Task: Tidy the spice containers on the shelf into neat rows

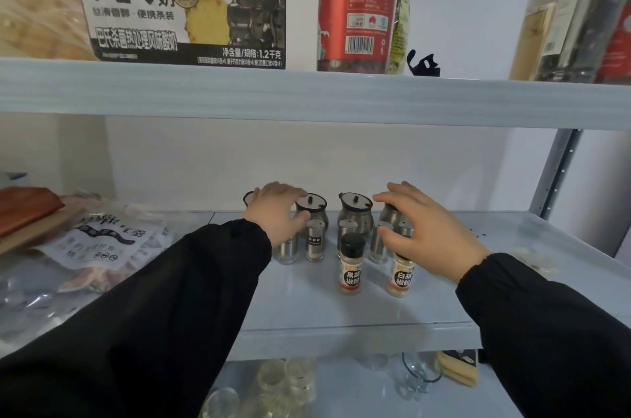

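Two black sleeves point(170, 298) reach in over the front lip of the shelf point(341, 311), and the spice containers stand bunched toward the middle and back of it, all upright, long axes vertical. Nearest are two plastic bottles: the black pepper bottle point(351, 267) stands free between the hands, and the white pepper bottle point(400, 277) sits just beside it, its cap tucked under the heel of the right hand point(423, 233). Behind them comes a rough line of steel shakers point(314, 243), not quite level with one another. At the back is a row of lidded jars point(355, 212). The left hand point(275, 216) is draped over the leftmost shaker, fingers reaching to the lid of the left jar point(312, 209) and thumb low by its belly. The right hand arches over the right jar point(391, 212) in the same way. Both hands are spread and curved; I cannot tell whether either one grips or merely rests on top. The rows run left to right, so any straightening looks like a sideways or front-to-back nudge. The right hand is the nearer one for both pepper bottles, while the left commands the far-left shakers and jars.
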Demonstrator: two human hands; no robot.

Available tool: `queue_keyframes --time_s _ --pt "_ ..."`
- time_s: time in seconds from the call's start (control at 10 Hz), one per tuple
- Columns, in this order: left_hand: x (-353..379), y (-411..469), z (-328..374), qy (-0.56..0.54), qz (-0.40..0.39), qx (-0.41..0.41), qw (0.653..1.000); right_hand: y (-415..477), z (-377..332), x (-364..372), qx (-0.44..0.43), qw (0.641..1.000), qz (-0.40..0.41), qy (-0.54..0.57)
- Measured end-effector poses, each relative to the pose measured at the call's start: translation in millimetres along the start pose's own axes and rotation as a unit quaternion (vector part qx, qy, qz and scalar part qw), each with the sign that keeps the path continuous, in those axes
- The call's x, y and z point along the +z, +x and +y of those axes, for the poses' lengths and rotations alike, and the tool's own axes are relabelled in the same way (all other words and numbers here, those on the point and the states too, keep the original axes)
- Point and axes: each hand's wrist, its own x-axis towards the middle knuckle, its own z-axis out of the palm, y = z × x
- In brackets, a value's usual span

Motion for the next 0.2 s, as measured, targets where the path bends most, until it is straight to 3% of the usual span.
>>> queue_keyframes --time_s 0.2 --pt "-25.2 -14.5 29.8 0.054 0.039 0.080 0.995 5.7 -4.9 -4.5 0.003 1.000 0.009 0.006"
